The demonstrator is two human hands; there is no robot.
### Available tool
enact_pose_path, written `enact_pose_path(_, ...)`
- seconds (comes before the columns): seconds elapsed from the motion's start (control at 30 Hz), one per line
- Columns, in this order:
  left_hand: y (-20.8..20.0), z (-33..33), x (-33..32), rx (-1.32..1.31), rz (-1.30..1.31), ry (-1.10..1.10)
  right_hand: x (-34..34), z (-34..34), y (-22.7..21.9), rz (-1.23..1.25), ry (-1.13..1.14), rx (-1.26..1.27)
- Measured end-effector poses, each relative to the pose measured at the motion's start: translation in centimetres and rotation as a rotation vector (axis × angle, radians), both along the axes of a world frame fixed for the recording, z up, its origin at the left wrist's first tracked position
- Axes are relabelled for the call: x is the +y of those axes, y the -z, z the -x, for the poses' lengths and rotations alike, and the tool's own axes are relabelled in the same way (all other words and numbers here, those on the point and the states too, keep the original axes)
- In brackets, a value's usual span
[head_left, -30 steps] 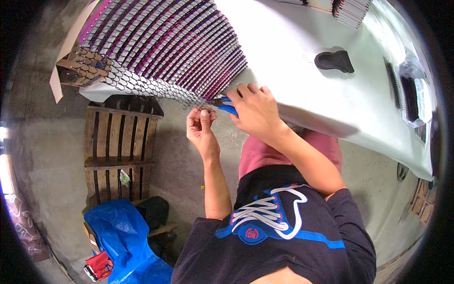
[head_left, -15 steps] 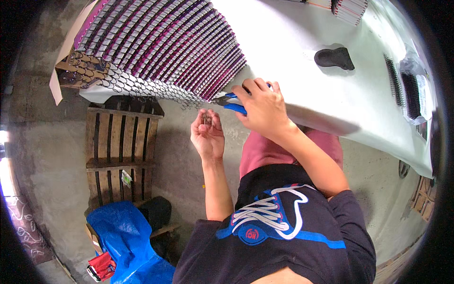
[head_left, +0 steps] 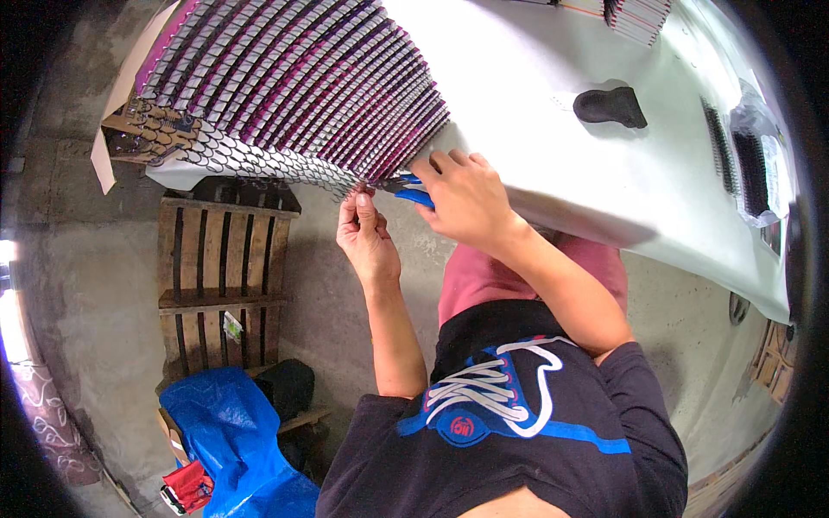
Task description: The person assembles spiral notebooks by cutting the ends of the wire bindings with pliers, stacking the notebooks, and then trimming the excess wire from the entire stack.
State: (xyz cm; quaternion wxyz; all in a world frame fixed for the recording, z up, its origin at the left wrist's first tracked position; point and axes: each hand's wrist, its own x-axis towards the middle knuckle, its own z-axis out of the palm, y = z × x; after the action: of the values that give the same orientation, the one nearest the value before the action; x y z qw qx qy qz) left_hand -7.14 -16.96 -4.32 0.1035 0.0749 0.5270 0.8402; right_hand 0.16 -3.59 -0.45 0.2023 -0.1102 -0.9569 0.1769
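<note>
Blue-handled pliers point(head_left: 418, 197) are gripped in my right hand point(head_left: 471, 200), their dark jaws pointing left at the near corner of a scale mesh point(head_left: 302, 95). This mesh has curved rows of purple, black and whitish scales, with open loops along its near left edge. Right by the jaws, my left hand point(head_left: 370, 242) is closed in a pinch, thumb against forefinger, at the mesh's corner. A small reddish bit shows at those fingertips; what exactly they pinch is too small to make out.
The mesh lies on a white-covered table point(head_left: 518, 86), over a cardboard piece point(head_left: 151, 129) at left. A black pad point(head_left: 610, 107) and a plastic bag with black strips point(head_left: 756, 164) lie on the right. A wooden pallet point(head_left: 220, 281) and blue tarp point(head_left: 224, 432) are at lower left.
My left hand has moved up to the mesh's corner, its curled fingers now pinched there. My right hand and the pliers have shifted slightly left.
</note>
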Motion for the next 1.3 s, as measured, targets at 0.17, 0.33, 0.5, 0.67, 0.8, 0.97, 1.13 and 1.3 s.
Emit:
enact_pose_path(0.17,0.0,-0.1,0.5,0.115,0.152,-0.084,0.7,0.3,0.2,0.034,0.006,-0.167)
enact_pose_path(0.33,-0.1,-0.1,-0.3,0.205,0.229,-0.063,0.7,-1.3,-0.1,0.027,-0.003,0.035)
enact_pose_path(0.5,-0.1,-0.3,0.0,0.165,0.209,-0.061,0.4,-1.1,-0.5,0.001,0.079,0.105)
enact_pose_path(0.67,-0.2,-0.2,-0.3,0.161,0.195,-0.044,0.0,-0.3,-0.5,-0.015,0.069,0.055)
enact_pose_path(0.8,-0.5,-0.5,0.2,0.159,0.203,-0.088,0.0,0.3,0.1,0.039,-0.004,0.112)
enact_pose_path(0.97,0.2,-0.3,0.6,0.097,0.047,-0.020,0.7,0.7,0.6,0.078,-0.029,0.046)
enact_pose_path(1.13,-0.1,-0.7,0.6,-0.167,-0.177,-0.005,0.4,0.4,0.7,0.014,-0.006,0.089)
enact_pose_path(1.3,1.3,0.3,-1.7,-0.421,-0.639,0.210,0.5,-1.1,-0.4,0.032,0.022,0.176)
